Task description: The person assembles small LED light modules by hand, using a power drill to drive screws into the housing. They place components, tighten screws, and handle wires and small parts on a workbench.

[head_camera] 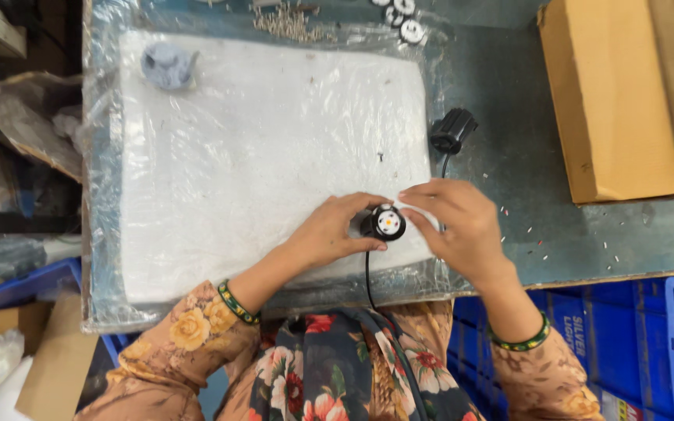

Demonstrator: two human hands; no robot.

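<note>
A grey worktable (509, 179) was seen from above, most of it covered by a large white foam pad wrapped in clear plastic film (267, 156). Plain brown cardboard boxes (618, 93) were stacked at the right edge of the table, and blue plastic crates (633, 335) stood below the near edge. A small round black lamp housing with a white face and an orange-dotted centre (384, 224) was held at the near right corner of the pad, a thin black cable (368, 281) running down from it toward the person. The left hand (329, 234) was curled around the housing, fingers and thumb gripping its side. The right hand (458, 226) was set just beside it, fingertips bent in against the rim; whether anything small was pinched there could not be told. A black ribbed plug-like part (452, 129) lay on the table beyond the hands. A pale grey round piece (167, 65) rested on the far left corner of the pad.
</note>
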